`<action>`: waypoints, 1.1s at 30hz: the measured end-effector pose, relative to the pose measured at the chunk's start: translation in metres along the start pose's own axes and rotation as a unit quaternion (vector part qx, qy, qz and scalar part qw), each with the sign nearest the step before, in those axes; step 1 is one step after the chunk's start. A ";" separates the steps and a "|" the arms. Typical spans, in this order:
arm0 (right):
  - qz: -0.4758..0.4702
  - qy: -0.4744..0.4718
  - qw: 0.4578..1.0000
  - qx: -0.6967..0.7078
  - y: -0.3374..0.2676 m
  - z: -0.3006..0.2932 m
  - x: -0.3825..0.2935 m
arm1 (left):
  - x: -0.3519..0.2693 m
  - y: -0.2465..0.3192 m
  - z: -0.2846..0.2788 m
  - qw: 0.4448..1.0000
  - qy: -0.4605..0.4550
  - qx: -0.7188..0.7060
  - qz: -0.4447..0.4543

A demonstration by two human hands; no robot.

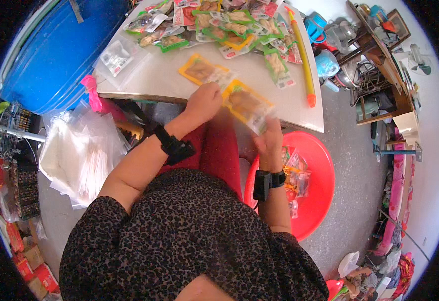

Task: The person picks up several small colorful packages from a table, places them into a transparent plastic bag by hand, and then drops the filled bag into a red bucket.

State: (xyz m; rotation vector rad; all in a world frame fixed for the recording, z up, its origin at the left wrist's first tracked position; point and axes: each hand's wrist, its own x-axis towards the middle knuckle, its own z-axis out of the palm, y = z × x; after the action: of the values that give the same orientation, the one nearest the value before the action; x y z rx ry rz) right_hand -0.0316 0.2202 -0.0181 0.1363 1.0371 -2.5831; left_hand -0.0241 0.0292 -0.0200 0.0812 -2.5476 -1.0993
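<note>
Two yellow-edged clear food packets lie almost end to end before me, with brownish pieces inside. The farther packet rests on the white tabletop. The nearer packet reaches over the table's front edge, and my right hand holds its lower right end, slightly blurred. At the spot where the packets meet, my left hand is curled with its fingertips hidden; whether it pinches a packet I cannot tell. Dark devices are strapped to both wrists.
A pile of sealed food packets covers the table's back. A yellow tube with orange ends lies along the right edge. Below the right forearm stands a red basin holding packets. Clear bags hang at left by a blue barrel.
</note>
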 end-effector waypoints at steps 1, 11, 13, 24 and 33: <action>0.008 0.004 1.000 0.011 0.001 -0.001 0.001 | 0.000 0.000 0.001 1.000 0.005 0.006 -0.001; -0.098 -0.041 0.938 -0.330 0.000 0.005 0.006 | -0.003 0.012 -0.003 0.992 0.016 0.116 0.041; -0.020 -0.027 0.991 -0.131 0.004 -0.002 0.019 | -0.002 0.014 -0.003 0.987 0.013 0.147 0.067; -0.235 -0.082 0.596 -0.763 0.025 0.055 0.018 | -0.004 0.024 -0.008 0.985 0.006 0.148 0.094; -0.175 -0.144 0.700 -0.677 0.028 0.016 0.034 | -0.024 0.016 -0.008 0.984 0.019 0.115 0.134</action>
State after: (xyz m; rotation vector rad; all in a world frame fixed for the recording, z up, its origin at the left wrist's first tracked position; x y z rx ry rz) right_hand -0.0528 0.1802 -0.0322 -0.8561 2.6127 -1.3053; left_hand 0.0022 0.0392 -0.0110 -0.1762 -2.5483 -0.6946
